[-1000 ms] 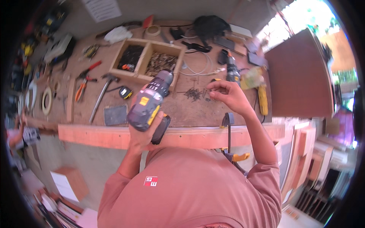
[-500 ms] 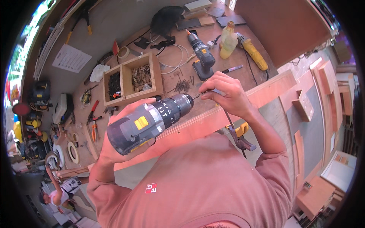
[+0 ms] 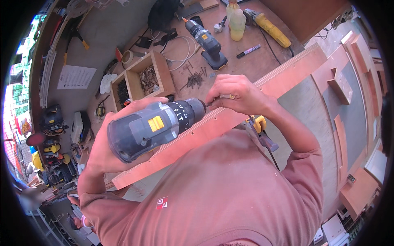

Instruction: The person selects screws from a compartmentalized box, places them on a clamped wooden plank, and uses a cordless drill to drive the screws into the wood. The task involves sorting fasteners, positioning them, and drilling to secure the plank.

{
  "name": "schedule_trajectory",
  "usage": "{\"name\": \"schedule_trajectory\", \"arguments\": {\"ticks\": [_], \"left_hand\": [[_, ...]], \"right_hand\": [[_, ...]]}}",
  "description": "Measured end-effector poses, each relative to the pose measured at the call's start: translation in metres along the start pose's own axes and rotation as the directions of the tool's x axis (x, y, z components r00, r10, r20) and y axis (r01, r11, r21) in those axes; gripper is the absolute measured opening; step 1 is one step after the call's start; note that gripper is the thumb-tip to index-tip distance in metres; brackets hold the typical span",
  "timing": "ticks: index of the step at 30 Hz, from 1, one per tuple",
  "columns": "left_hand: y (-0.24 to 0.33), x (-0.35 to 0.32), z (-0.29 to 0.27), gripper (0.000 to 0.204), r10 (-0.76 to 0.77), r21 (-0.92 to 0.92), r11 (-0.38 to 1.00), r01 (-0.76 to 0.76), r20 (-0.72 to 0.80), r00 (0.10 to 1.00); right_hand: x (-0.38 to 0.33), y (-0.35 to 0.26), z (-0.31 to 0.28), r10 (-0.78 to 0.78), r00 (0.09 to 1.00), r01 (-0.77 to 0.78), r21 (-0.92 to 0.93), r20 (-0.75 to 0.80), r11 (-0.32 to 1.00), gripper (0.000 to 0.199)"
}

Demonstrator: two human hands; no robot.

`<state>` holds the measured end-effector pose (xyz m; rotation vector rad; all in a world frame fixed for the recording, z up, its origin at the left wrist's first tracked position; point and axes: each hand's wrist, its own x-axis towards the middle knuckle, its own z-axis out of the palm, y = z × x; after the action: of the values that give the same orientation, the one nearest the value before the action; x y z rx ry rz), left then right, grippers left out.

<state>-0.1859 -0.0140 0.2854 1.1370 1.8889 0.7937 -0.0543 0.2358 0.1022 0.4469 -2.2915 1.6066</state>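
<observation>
My left hand [image 3: 98, 143] is wrapped round the body of a grey and black cordless drill [image 3: 139, 129] with a yellow switch on top. The drill lies level in front of my chest, its chuck [image 3: 200, 108] pointing right. Pinched at the chuck's mouth, my right hand [image 3: 238, 96] is closed on a thin drill bit, which the fingertips now mostly hide. Behind the hands, a small pile of dark screws [image 3: 195, 80] lies on the bench. A second cordless drill [image 3: 207, 47] rests farther back, its tip toward the far left.
A wooden board [image 3: 221, 123] runs along the bench's front edge. To the left stands a two-part wooden box [image 3: 164, 78] of screws and plugs. A marker [image 3: 248, 51], a bottle of yellowish liquid [image 3: 237, 26] and a yellow angle grinder [image 3: 271, 29] lie farther back.
My right fingers have come closer to the chuck, covering the bit that showed between them before. The drill has shifted slightly left, and the view has turned a little.
</observation>
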Motion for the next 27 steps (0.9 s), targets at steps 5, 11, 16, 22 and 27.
{"name": "schedule_trajectory", "arguments": {"ticks": [5, 11, 16, 22, 27], "left_hand": [[0.002, 0.009, 0.001, 0.074, -0.064, 0.028, 0.998, 0.061, 0.099, 0.993], [0.012, 0.027, 0.010, 0.071, -0.176, 0.084, 0.983, 0.161, 0.233, 0.956], [0.008, 0.034, 0.013, 0.070, -0.230, 0.169, 0.966, 0.194, 0.232, 0.945], [0.005, 0.040, 0.021, 0.068, -0.315, 0.223, 0.940, 0.258, 0.282, 0.906], [-0.006, 0.036, 0.032, 0.066, -0.282, 0.238, 0.945, 0.223, 0.252, 0.926]], "right_hand": [[-0.011, 0.007, 0.011, 0.049, 0.992, -0.064, 0.129, 0.119, 0.989, 0.016], [-0.012, 0.000, 0.016, 0.275, 0.904, -0.340, 0.162, 0.326, 0.926, 0.033], [-0.010, 0.003, 0.015, 0.309, 0.876, -0.363, 0.085, 0.371, 0.928, 0.033], [-0.011, 0.010, 0.019, 0.289, 0.862, -0.361, 0.101, 0.417, 0.927, 0.031], [-0.008, 0.007, 0.020, 0.311, 0.820, -0.358, 0.006, 0.480, 0.934, 0.029]]}}
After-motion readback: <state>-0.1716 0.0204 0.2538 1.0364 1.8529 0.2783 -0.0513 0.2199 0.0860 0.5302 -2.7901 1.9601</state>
